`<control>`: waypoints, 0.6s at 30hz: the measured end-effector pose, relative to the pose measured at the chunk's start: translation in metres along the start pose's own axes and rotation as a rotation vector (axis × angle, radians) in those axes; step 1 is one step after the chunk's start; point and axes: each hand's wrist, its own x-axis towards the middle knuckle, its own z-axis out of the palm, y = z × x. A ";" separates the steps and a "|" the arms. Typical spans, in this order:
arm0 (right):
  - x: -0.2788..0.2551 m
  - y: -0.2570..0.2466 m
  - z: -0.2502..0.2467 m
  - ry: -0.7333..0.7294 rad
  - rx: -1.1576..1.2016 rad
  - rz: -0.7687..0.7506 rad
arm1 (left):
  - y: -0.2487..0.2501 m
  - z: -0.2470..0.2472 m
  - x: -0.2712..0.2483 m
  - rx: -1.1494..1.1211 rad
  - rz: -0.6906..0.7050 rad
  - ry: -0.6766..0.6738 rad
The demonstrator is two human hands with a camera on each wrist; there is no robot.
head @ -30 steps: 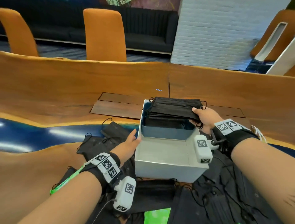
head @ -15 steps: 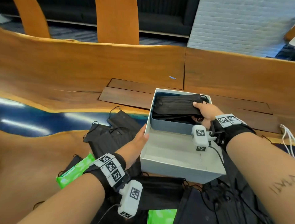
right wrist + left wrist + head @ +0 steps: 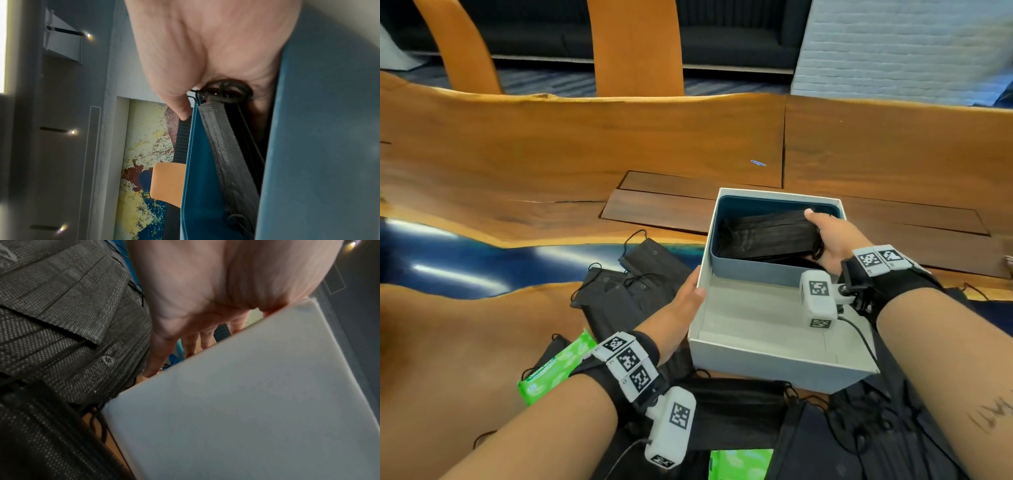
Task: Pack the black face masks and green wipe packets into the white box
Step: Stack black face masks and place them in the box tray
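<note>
The white box [image 3: 774,363] stands on the wooden table, with a blue inner tray [image 3: 753,272] filling its far half. My right hand [image 3: 828,240] grips a stack of black face masks [image 3: 767,236] by its right end, down inside that tray; the right wrist view shows the stack [image 3: 232,155] between blue walls. My left hand [image 3: 685,301] rests with straight fingers against the box's left wall [image 3: 246,402]. Loose black masks [image 3: 633,291] lie left of and in front of the box. One green wipe packet [image 3: 554,366] lies by my left wrist, another [image 3: 739,464] at the bottom edge.
Two orange chairs [image 3: 637,44] stand beyond the table's far edge. A blue resin strip [image 3: 482,260] runs across the tabletop at left. A dark inset panel [image 3: 661,202] lies behind the box. More black masks [image 3: 859,438] are heaped under my right forearm.
My right hand has lowered the stack of masks from above the box rim down into the blue tray. The left hand stayed against the box's left wall.
</note>
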 end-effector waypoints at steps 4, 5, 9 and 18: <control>0.014 0.001 -0.011 0.007 -0.141 -0.083 | -0.003 0.000 0.002 -0.020 -0.011 0.016; 0.023 0.005 -0.016 0.034 -0.148 -0.118 | -0.003 -0.001 0.003 -0.013 -0.018 0.019; -0.002 -0.007 -0.007 0.124 -0.354 -0.259 | 0.000 0.000 0.002 0.011 -0.019 0.023; -0.056 -0.032 -0.004 -0.127 -1.013 -0.352 | -0.004 0.001 0.002 -0.026 0.032 0.010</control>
